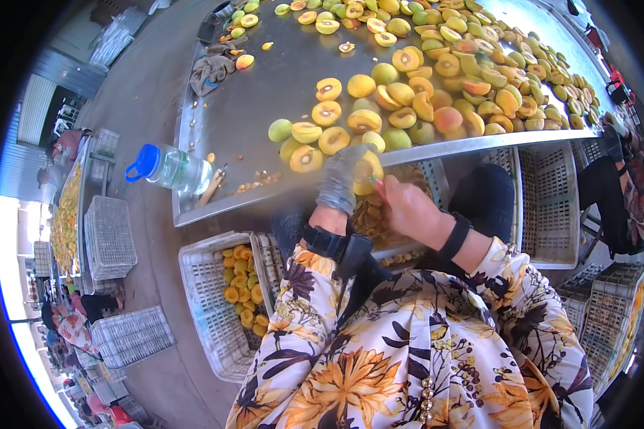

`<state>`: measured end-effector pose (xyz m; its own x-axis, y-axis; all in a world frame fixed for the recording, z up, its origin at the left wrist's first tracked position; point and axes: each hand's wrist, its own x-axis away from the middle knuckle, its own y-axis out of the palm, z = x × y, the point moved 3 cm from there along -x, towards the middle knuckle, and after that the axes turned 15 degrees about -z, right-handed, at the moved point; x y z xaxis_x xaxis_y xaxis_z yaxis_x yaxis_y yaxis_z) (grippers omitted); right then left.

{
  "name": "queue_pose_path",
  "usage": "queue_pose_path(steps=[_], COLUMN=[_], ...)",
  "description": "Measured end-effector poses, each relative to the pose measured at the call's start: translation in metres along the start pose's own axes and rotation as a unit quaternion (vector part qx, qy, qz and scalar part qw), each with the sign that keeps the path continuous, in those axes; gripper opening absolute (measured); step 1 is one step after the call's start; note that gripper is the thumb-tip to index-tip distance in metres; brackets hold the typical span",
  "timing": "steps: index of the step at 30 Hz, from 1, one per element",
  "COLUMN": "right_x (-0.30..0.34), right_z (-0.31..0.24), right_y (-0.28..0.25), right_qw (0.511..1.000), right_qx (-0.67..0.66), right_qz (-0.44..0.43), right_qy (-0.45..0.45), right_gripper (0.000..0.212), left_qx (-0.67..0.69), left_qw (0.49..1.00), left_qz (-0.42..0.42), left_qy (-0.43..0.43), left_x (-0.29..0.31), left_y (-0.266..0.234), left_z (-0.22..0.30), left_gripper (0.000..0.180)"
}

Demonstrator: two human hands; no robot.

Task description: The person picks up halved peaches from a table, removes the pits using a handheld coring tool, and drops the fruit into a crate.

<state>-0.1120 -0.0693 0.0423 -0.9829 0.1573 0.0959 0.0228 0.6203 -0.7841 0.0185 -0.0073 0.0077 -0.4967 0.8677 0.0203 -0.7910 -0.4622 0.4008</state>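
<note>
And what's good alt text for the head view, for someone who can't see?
A person's grey-gloved left hand holds a halved yellow fruit while the bare right hand holds a red tool close to it. More fruit, much of it halved, is spread over a metal table, with a bottle at left. A pale crate below holds more.

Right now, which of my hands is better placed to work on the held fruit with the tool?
Probably the right hand: it grips the red tool close to the fruit, while the gloved left hand holds that fruit.
</note>
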Motion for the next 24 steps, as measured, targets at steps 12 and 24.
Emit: queue_pose_path(steps=[12, 24], right_x=[0.003, 0.013], right_z=[0.011, 0.013], right_y=[0.001, -0.029], right_qw=[0.995, 0.989], right_qx=[-0.084, -0.081], right_qz=[0.035, 0.116], right_qy=[0.048, 0.033], right_gripper=[0.026, 0.035], left_qx=[0.228, 0.247], left_qw=[0.971, 0.969], left_qz=[-0.063, 0.003], left_qy=[-0.023, -0.018], left_x=[-0.007, -0.005], left_y=[0.005, 0.01], left_z=[-0.007, 0.001], left_gripper=[0.042, 0.036])
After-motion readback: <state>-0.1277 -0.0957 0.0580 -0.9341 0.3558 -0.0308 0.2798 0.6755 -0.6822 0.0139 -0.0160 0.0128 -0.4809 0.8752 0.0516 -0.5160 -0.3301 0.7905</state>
